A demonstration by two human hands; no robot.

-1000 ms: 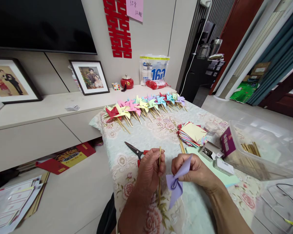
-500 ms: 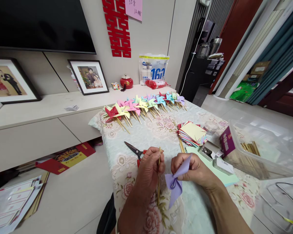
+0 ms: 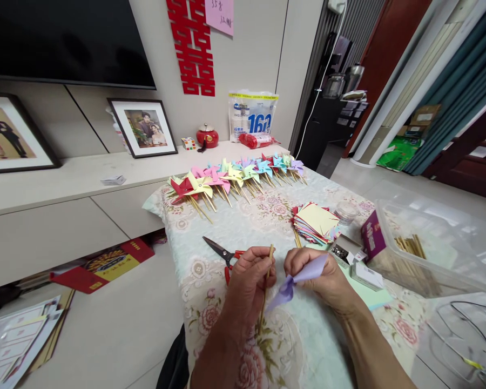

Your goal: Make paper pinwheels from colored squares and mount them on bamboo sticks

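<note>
My left hand [image 3: 246, 285] grips a thin wooden stick [image 3: 264, 292], held nearly upright over the table. Close to its right, my right hand [image 3: 321, 276] pinches a folded lilac paper pinwheel [image 3: 297, 281], its blades pointing toward the stick. The two hands almost touch. Red-handled scissors [image 3: 222, 253] lie just beyond my left hand. A stack of coloured paper squares [image 3: 316, 221] sits past my right hand.
A row of several finished pinwheels [image 3: 235, 175] lies at the far end of the floral tablecloth [image 3: 267, 213]. To the right stand a clear plastic bin with sticks [image 3: 425, 248], a purple box [image 3: 370, 235] and a small box of pins [image 3: 342, 251]. A low cabinet [image 3: 65, 205] runs along the left.
The lilac pinwheel has been turned from hanging downward to lying flatter, tilted toward the stick. The stick leans slightly more to the right. The view shifted a little left.
</note>
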